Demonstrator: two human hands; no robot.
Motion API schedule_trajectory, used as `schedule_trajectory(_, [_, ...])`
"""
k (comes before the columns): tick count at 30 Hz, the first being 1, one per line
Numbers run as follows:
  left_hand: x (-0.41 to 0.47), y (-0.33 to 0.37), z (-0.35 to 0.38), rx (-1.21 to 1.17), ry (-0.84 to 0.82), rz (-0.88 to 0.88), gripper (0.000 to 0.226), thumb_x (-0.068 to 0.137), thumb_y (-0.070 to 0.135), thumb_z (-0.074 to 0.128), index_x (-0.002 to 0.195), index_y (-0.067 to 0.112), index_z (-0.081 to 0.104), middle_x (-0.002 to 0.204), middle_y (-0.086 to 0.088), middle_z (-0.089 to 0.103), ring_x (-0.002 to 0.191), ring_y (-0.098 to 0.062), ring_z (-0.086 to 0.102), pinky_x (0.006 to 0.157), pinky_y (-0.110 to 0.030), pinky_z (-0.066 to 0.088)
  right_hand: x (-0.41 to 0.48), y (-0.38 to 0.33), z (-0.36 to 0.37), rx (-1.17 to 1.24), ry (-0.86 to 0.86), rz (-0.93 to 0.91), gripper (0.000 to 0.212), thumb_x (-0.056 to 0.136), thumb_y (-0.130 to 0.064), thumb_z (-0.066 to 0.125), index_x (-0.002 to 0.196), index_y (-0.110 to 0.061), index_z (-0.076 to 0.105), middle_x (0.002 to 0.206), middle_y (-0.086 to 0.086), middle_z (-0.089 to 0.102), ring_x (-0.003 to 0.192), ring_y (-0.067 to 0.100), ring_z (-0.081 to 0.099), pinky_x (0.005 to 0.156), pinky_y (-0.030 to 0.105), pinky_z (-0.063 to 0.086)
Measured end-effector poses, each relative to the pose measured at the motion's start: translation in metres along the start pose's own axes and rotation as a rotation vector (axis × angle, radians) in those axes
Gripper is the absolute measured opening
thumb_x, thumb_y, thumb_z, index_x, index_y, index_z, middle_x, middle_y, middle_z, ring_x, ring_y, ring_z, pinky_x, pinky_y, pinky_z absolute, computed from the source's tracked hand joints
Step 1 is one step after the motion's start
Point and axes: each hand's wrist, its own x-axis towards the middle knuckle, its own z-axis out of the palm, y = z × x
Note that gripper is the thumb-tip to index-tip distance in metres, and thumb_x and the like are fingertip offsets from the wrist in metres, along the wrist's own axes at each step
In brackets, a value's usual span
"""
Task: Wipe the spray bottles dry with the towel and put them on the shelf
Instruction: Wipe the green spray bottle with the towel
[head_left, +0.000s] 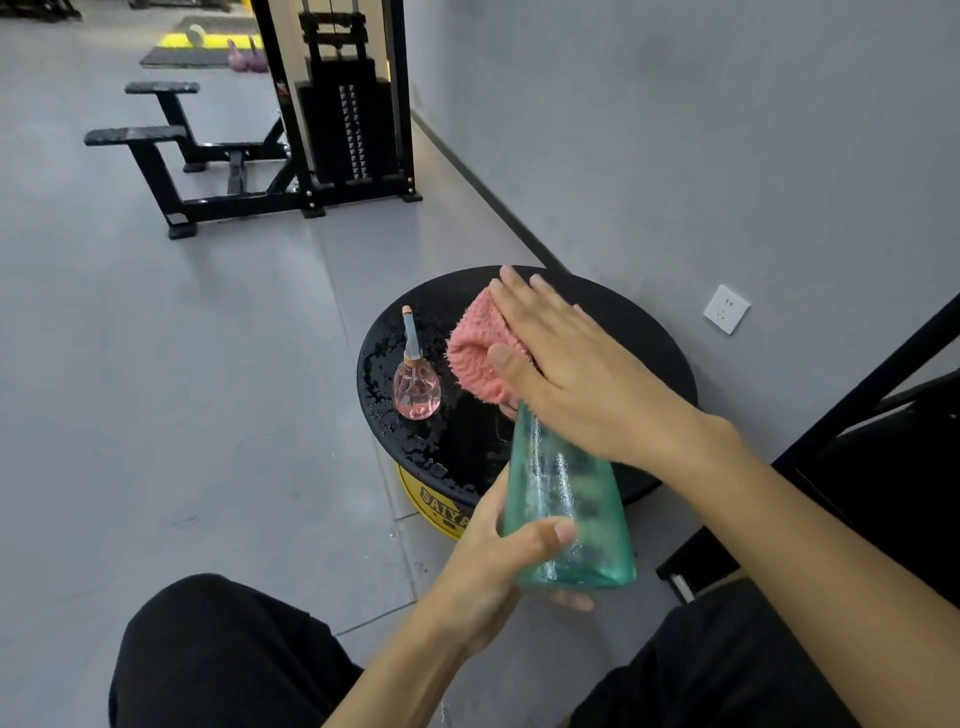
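A translucent green spray bottle (566, 514) is held tilted above the floor, its base toward me. My left hand (498, 566) grips the bottle's lower part, thumb across its front. My right hand (576, 374) holds a pink towel (480, 353) over the bottle's upper end, thumb pinching the cloth and the other fingers stretched flat. The bottle's head is hidden under the towel. A small round pink spray bottle (416, 387) with a long thin nozzle stands upright on a wet black round platform (447, 452) to the left.
The platform has a yellow side wall (441, 512) and water drops on top. A black metal frame (852, 415) stands at the right by the grey wall (675, 156) with a white socket (726, 308). A black weight machine (343, 114) is farther back. My knees fill the bottom.
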Motion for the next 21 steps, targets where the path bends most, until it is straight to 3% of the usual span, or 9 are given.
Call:
schedule_trajectory(6, [-0.002,0.003,-0.005,-0.011,0.021,0.035,0.067,0.06,0.029,0.071,0.123,0.014,0.053,0.1,-0.007,0.07,0.081,-0.027,0.069,0.051,-0.033,0.058,-0.025,-0.01,0.007,-0.007,-0.038,-0.034,0.07,0.095,-0.057,0.016,0.155,-0.024,0.0,0.16,-0.015,-0.012,0.145,-0.002,-0.018,0.118,0.022,-0.009])
schedule_trajectory(10, [0.0,0.002,-0.004,-0.027,-0.003,0.017,0.07,0.061,0.028,0.071,0.127,0.011,0.051,0.104,-0.012,0.068,0.086,-0.03,0.068,0.052,-0.034,0.058,-0.022,-0.003,0.005,0.023,-0.006,0.028,0.076,0.089,-0.064,0.008,0.155,-0.026,-0.002,0.16,-0.016,-0.013,0.145,-0.001,-0.017,0.123,0.034,0.0])
schedule_trajectory(13, [0.0,0.001,-0.003,-0.031,-0.005,0.003,0.075,0.061,0.029,0.072,0.129,0.011,0.049,0.111,-0.021,0.064,0.092,-0.036,0.066,0.053,-0.035,0.057,-0.014,0.006,-0.001,0.114,0.042,0.127,0.074,0.092,-0.061,0.012,0.154,-0.025,-0.003,0.161,-0.013,-0.012,0.146,0.002,-0.013,0.123,0.036,0.003])
schedule_trajectory(21, [-0.003,0.002,-0.01,-0.045,0.027,0.038,0.065,0.059,0.029,0.07,0.119,0.013,0.054,0.097,-0.007,0.07,0.081,-0.027,0.07,0.049,-0.032,0.057,-0.046,-0.008,0.017,0.185,-0.003,0.037,0.072,0.091,-0.061,0.018,0.154,-0.032,-0.001,0.159,-0.024,-0.011,0.14,-0.012,-0.017,0.118,0.019,-0.002])
